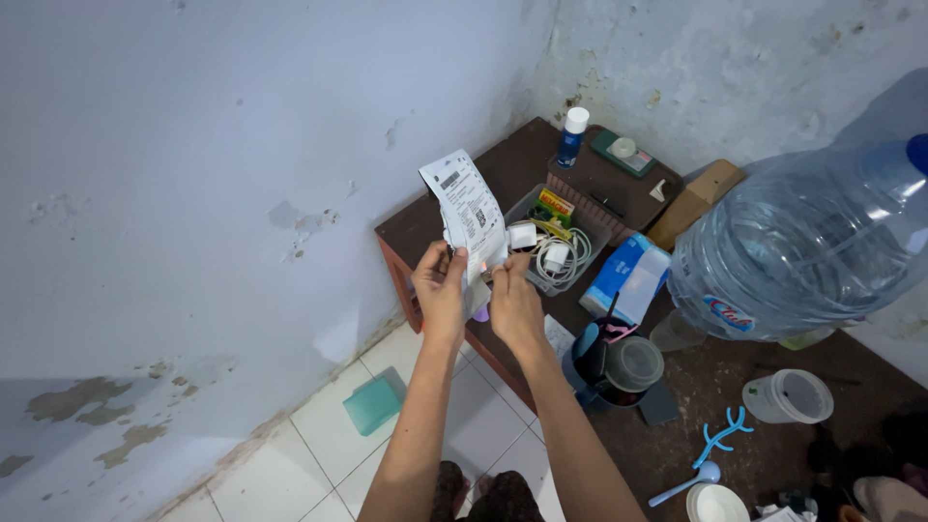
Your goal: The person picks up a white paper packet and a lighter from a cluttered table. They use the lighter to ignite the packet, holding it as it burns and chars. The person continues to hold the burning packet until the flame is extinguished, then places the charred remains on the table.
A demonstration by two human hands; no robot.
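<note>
You have a long printed paper slip point(466, 205) pinched between both hands, held up over the front-left corner of the dark brown worktop point(425, 227). Your left hand point(441, 290) has its fingers closed on the slip's lower left edge, and your right hand point(513, 302) grips the crumpled lower end from the right, so the slip stands nearly upright and curls at the bottom. This looks like the step of smoothing out or looking over the slip. Any next move calls for a light pinch, since thin paper tears easily where it is already creased.

Just behind the slip, a clear tray point(559, 253) holds white chargers with coiled cable point(568, 253) and a small yellow-green packet. Farther back, near the rear corner of the worktop, stands a blue spray can with a white cap point(571, 136). To the right lie a blue tissue pack point(626, 275), a dark pot of utensils point(611, 367) and a big clear water jug point(793, 246) on its side. These crowd the worktop, leaving little free surface beside your hands. A green square point(371, 404) lies on the tiled floor below.
</note>
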